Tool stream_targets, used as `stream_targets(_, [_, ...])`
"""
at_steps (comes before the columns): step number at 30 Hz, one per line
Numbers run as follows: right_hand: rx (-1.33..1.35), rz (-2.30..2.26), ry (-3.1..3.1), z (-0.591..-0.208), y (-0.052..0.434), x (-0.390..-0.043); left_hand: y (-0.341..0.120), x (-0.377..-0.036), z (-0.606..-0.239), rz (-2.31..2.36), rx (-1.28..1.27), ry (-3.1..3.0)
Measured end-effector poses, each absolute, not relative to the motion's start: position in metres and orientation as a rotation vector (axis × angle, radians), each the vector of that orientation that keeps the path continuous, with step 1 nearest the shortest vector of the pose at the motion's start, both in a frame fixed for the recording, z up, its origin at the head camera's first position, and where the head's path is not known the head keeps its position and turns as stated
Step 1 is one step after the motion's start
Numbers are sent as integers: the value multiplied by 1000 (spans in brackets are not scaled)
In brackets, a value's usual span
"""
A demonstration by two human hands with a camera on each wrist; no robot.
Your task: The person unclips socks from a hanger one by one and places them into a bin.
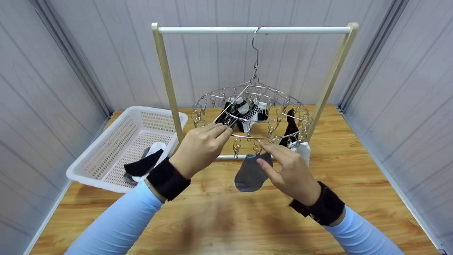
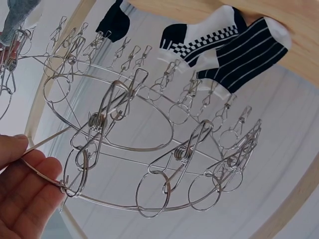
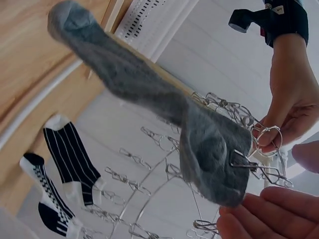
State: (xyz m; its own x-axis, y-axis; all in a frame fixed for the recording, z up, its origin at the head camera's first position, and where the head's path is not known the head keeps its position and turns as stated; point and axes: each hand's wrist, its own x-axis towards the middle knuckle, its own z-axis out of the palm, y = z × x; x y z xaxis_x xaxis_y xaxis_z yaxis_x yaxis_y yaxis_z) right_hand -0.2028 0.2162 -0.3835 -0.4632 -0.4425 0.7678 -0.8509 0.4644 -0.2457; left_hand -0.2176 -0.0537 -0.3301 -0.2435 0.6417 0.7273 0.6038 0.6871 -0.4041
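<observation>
The left hand (image 1: 200, 148) pinches the wire ring of the round metal clip hanger (image 1: 251, 109). The right hand (image 1: 288, 171) holds the top of a gray sock (image 1: 251, 173) with curled fingers, right at a clip on the front of the hanger. More socks hang at the back. The hanger hooks on a white bar (image 1: 253, 30). A white basket (image 1: 127, 145) with socks sits on the wooden tabletop (image 1: 354, 156).

White perforated plastic basket (image 1: 106, 148) stands at the left of the wooden worktop (image 1: 354, 170), holding a black-and-white sock (image 1: 145, 163). Wooden-post rack with white crossbar (image 1: 247, 30) stands behind. Black striped sock (image 2: 249, 52) and checkered sock (image 2: 199, 37) hang side by side.
</observation>
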Motion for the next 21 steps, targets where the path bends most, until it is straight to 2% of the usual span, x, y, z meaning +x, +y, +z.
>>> stream_targets(21, [1068,1177,-2123,-386,205,-222,-55,-223,-336,-68,-985,-1913])
